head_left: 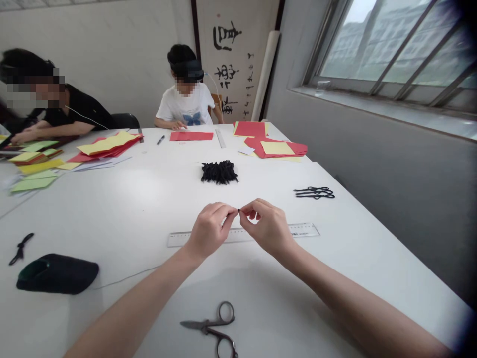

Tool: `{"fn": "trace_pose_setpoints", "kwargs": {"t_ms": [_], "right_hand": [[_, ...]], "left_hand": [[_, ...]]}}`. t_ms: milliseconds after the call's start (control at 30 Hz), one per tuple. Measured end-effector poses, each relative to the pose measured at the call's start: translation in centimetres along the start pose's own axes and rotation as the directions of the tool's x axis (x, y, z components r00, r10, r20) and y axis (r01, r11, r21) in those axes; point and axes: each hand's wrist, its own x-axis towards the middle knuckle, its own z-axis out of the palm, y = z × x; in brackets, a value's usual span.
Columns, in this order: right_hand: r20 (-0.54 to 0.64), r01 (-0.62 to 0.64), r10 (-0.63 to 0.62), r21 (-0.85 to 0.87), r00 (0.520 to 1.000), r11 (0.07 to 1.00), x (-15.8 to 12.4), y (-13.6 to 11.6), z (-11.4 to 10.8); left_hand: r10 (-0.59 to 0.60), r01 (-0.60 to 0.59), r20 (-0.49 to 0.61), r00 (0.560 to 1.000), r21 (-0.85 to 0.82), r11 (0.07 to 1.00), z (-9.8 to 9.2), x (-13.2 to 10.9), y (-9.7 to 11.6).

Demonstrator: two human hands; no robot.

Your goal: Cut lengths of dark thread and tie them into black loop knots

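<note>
My left hand (208, 229) and my right hand (267, 224) meet above the white table (122, 214), fingertips pinched together on a tiny black piece (239, 210), too small to name. Both hands hover just over a clear plastic ruler (305, 229) that lies across the table. A heap of black cord pieces (219, 172) sits a little beyond the hands. Small metal scissors (214, 327) lie near the front edge, between my forearms.
Several black looped pieces (314, 193) lie to the right. A black pouch (55, 272) and a small black knot (20, 247) lie at left. Red, yellow and green paper sheets (108, 145) cover the far side, where two seated people work. A wall runs along the right.
</note>
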Motion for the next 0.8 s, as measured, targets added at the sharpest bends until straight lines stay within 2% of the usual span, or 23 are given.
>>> {"fn": "trace_pose_setpoints", "kwargs": {"t_ms": [100,200,267,367,433,600,700,800], "right_hand": [[0.125,-0.148,0.133,0.119,0.983,0.982,0.6,-0.3,-0.5],[0.295,-0.331,0.255,0.244,0.921,0.912,1.1,-0.4,-1.0],[0.374,-0.412,0.289,0.305,0.881,0.859,1.3,-0.4,-1.2],[0.441,-0.479,0.299,0.383,0.846,0.790,1.4,0.0,-1.4],[0.453,-0.486,0.288,0.415,0.844,0.769,1.4,0.3,-1.4],[0.372,-0.427,0.276,0.426,0.886,0.798,1.4,0.5,-1.5],[0.387,-0.409,0.260,0.373,0.885,0.833,1.4,0.3,-1.4],[0.363,-0.383,0.268,0.294,0.892,0.876,1.4,0.2,-1.3]], "left_hand": [[0.109,-0.111,0.025,0.994,0.117,0.987,-0.1,0.0,-0.4],[0.146,-0.151,0.051,0.988,0.141,0.978,-0.2,0.1,-0.4],[0.158,-0.163,0.048,0.986,0.131,0.978,-0.2,0.1,-0.3],[0.175,-0.177,0.020,0.984,0.114,0.978,-0.3,0.2,-0.1],[0.167,-0.167,0.004,0.986,0.103,0.981,-0.3,0.3,0.0],[0.068,-0.066,-0.027,0.997,0.072,0.995,-0.5,0.4,0.3],[-0.004,0.005,-0.046,0.999,0.029,1.000,-0.5,0.4,0.5],[-0.126,0.123,-0.041,0.991,-0.073,0.990,-0.6,0.7,0.8]]}}
